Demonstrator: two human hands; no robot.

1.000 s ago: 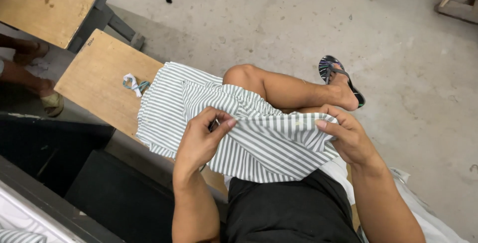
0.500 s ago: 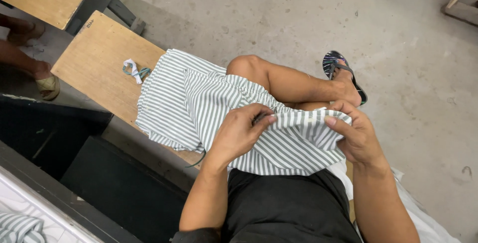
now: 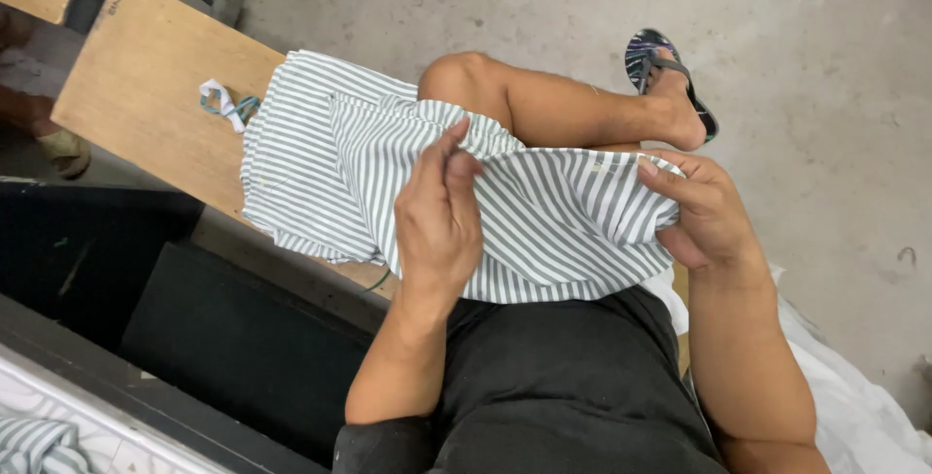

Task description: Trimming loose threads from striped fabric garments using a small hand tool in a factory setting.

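a wooden bench carries one end of a grey-and-white striped cloth, which spills off the bench's near edge across the person's lap. it looks light, limp and prone to bunching, best taken by its folded top edge. there the left hand pinches a ridge under its thumb and the right hand curls its fingers over the far corner, both clenched on fabric.
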